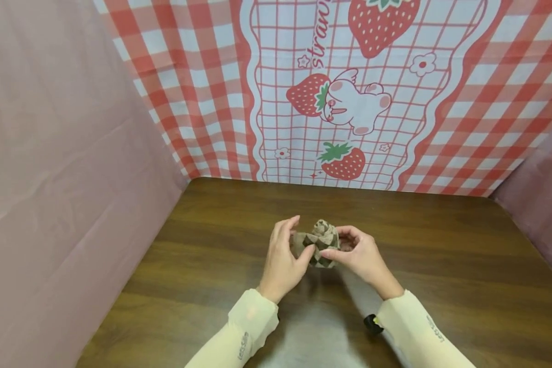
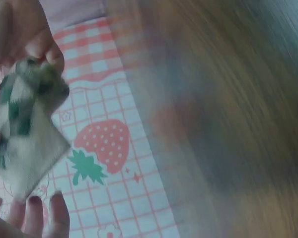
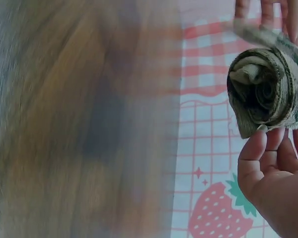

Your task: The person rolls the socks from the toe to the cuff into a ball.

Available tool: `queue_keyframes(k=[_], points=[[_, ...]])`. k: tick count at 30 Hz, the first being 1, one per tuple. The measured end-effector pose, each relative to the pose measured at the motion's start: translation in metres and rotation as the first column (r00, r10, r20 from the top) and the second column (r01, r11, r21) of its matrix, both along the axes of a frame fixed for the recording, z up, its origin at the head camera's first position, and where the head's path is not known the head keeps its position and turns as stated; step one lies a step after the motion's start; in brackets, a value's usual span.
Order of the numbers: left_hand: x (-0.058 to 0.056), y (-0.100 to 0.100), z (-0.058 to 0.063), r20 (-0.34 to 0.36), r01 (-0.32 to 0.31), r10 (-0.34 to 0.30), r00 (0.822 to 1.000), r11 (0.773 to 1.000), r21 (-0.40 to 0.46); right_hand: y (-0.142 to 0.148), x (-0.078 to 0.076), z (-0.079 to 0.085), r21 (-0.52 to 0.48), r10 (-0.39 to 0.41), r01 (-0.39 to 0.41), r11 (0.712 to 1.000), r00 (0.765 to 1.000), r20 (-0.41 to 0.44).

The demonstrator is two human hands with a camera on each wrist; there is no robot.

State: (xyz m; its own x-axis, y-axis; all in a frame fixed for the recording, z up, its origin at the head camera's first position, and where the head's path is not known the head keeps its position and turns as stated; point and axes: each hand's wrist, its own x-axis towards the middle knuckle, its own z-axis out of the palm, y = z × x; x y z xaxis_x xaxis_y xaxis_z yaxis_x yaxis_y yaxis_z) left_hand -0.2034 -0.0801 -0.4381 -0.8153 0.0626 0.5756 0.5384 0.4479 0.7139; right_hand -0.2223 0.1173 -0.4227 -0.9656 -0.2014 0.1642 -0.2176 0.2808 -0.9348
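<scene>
A rolled-up cloth (image 1: 323,248), beige and dark green in a checked pattern, is held between both hands above the table. Its spiral end faces the camera in the right wrist view (image 3: 258,87). My right hand (image 1: 361,255) grips the roll from the right, thumb across the front and fingers behind it. On the left, a loose flap (image 2: 35,158) juts out to a corner. My left hand (image 1: 285,260) surrounds this flap, its thumb touching the roll's front and its other fingers spread apart near the flap's edge.
Beneath the hands lies a brown wood-grain table (image 1: 202,276). Behind it hangs a red-and-white checked curtain (image 1: 211,102) with strawberries. Plain pinkish cloth (image 1: 73,153) walls in the left side and the right. A small black device (image 1: 373,323) sits at the right cuff.
</scene>
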Motion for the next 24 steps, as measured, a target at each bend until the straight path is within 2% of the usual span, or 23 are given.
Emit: queue_keyframes(k=[3, 7, 10, 14, 17, 19, 24], points=[[0.002, 0.005, 0.002, 0.034, -0.038, 0.034, 0.999, 0.994, 0.103, -0.002, 0.006, 0.002, -0.072, -0.042, 0.042, 0.996, 0.999, 0.001], [0.003, 0.011, 0.005, 0.117, -0.053, 0.028, 0.993, 0.974, 0.219, -0.006, 0.012, 0.005, -0.162, -0.069, 0.067, 0.985, 0.998, -0.011], [0.002, 0.013, 0.006, 0.188, -0.027, -0.035, 0.982, 0.948, 0.317, -0.007, 0.015, 0.006, -0.197, -0.08, 0.076, 0.977, 0.997, -0.013], [0.002, 0.014, 0.008, 0.229, 0.039, -0.162, 0.96, 0.885, 0.463, -0.006, 0.019, 0.007, -0.209, -0.077, 0.074, 0.975, 0.997, -0.006], [0.002, 0.013, 0.009, 0.246, 0.105, -0.276, 0.929, 0.835, 0.54, -0.003, 0.02, 0.007, -0.22, -0.048, 0.048, 0.974, 0.999, 0.003], [0.002, 0.011, 0.011, 0.265, 0.149, -0.351, 0.898, 0.81, 0.567, 0.0, 0.02, 0.007, -0.238, -0.007, 0.009, 0.971, 1.0, 0.011], [0.002, 0.004, 0.017, 0.3, 0.295, -0.508, 0.808, 0.788, 0.54, 0.009, 0.018, 0.008, -0.29, 0.127, -0.118, 0.95, 0.992, 0.011]])
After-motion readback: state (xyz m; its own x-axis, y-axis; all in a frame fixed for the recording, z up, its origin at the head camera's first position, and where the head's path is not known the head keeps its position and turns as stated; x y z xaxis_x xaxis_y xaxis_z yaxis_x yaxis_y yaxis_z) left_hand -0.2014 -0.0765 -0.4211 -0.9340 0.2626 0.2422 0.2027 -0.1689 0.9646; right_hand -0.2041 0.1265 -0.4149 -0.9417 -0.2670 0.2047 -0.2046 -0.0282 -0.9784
